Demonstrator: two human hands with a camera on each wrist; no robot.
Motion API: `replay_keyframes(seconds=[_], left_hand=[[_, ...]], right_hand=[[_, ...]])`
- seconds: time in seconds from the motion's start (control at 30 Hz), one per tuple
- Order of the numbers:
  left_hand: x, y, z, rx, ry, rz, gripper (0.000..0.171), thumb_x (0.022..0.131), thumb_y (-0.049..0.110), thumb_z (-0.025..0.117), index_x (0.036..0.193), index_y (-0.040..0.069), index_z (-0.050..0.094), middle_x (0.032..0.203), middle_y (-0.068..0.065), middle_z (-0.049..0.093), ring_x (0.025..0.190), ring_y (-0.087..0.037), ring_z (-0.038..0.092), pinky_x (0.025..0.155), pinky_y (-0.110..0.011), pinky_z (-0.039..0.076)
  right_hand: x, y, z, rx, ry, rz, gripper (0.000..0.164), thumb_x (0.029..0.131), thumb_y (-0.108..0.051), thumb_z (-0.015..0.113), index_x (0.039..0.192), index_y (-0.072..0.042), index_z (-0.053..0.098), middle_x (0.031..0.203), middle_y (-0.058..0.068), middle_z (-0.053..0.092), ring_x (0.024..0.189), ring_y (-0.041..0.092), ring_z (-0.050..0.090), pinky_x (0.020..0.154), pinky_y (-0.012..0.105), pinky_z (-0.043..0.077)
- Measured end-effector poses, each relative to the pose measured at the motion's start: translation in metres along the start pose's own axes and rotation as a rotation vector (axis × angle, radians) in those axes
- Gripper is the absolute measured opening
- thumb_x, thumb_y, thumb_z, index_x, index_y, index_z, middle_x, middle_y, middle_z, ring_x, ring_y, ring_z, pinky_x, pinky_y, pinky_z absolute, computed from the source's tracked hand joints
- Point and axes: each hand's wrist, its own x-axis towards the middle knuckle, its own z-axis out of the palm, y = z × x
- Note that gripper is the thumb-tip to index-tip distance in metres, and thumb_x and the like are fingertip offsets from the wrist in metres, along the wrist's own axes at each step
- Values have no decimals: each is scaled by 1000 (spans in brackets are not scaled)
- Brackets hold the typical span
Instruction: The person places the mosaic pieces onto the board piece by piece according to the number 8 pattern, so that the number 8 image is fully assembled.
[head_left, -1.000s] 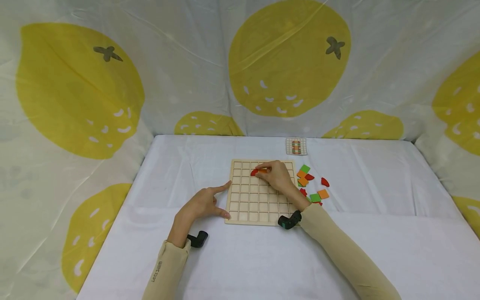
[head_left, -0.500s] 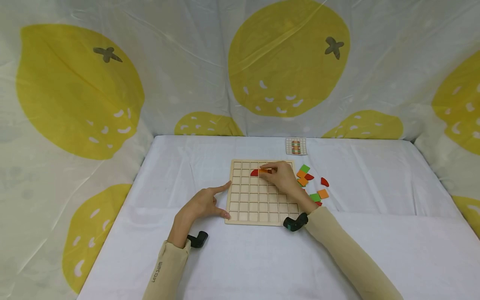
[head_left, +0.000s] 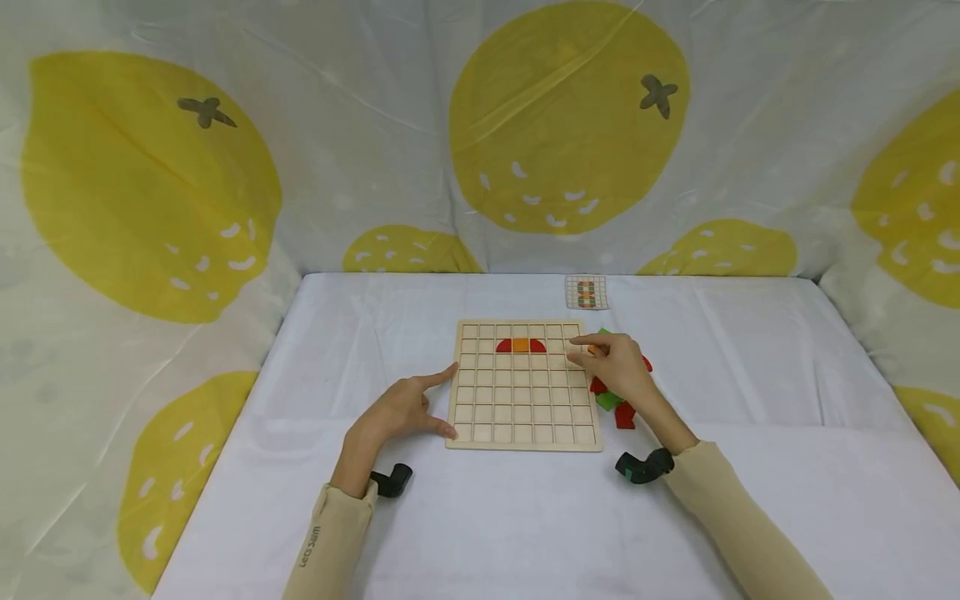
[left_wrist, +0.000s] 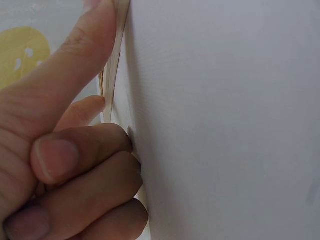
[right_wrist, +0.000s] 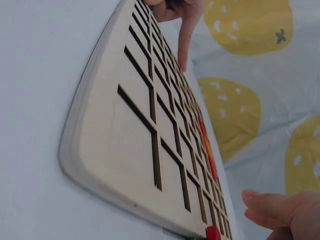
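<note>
A pale wooden grid board (head_left: 523, 408) lies flat on the table. In its second row sit an orange square (head_left: 521, 345) and, on either side of it, a red quarter-round piece (head_left: 504, 346) and a red quarter-round piece (head_left: 537, 346), forming a dome. My left hand (head_left: 401, 408) touches the board's left edge with thumb and index finger spread; its other fingers curl under in the left wrist view. Over the board's right edge, close to the loose pieces, hovers my right hand (head_left: 618, 367), thumb and index finger apart with nothing between them.
Loose pieces lie right of the board, partly hidden by the right hand, among them a green piece (head_left: 609, 402) and a red piece (head_left: 625, 415). Behind the board lies a small pattern card (head_left: 587, 292). A lemon-print cloth (head_left: 405, 108) hangs behind the white-covered table (head_left: 480, 525).
My right hand has let go of the pieces in the second row and moved right, off the grid toward the loose pieces. The red-orange-red row now shows fully. My left hand keeps its place.
</note>
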Motion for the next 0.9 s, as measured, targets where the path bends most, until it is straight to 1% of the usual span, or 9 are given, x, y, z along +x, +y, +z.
replay_keyframes(seconds=[0.13, 0.27, 0.43, 0.67, 0.77, 0.9], left_hand=[[-1, -1, 0, -5, 0, 16, 113, 67, 38, 96, 161, 35, 34, 59, 6, 28, 57, -11, 28, 58, -25, 28], [-1, -2, -1, -10, 3, 30, 113, 67, 38, 96, 161, 33, 34, 59, 6, 27, 56, -10, 27, 57, -24, 28], [-2, -3, -1, -13, 0, 41, 113, 67, 38, 96, 161, 32, 34, 58, 7, 26, 55, -10, 26, 57, -24, 28], [-2, -2, 0, -18, 1, 29, 113, 67, 38, 96, 161, 34, 34, 58, 7, 27, 54, -10, 26, 56, -24, 28], [-2, -2, 0, -16, 5, 25, 112, 67, 37, 96, 161, 34, 34, 58, 7, 27, 54, -10, 26, 56, -24, 28], [-2, -1, 0, -12, 6, 23, 112, 68, 37, 95, 161, 35, 34, 58, 6, 29, 54, -10, 27, 56, -24, 29]], right_hand=[[-10, 6, -12, 3, 7, 41, 36, 93, -24, 79, 122, -4, 76, 60, -2, 36, 49, 12, 33, 46, 22, 26], [-20, 15, -21, -31, 14, 72, 37, 92, -24, 80, 122, -3, 76, 61, -2, 36, 53, 13, 34, 48, 22, 25], [-34, 31, -29, -65, 15, 82, 33, 92, -25, 80, 120, -7, 78, 60, -3, 33, 54, 13, 32, 49, 25, 24], [-50, 40, -47, -54, 0, 110, 35, 90, -30, 82, 120, -12, 79, 62, -5, 37, 60, 10, 37, 52, 25, 28], [-55, 45, -54, -52, -30, 118, 35, 91, -32, 81, 120, -13, 79, 61, -6, 37, 60, 10, 38, 52, 25, 28], [-61, 52, -60, -47, -85, 106, 36, 91, -30, 81, 122, -11, 78, 61, -5, 36, 59, 10, 37, 51, 24, 28]])
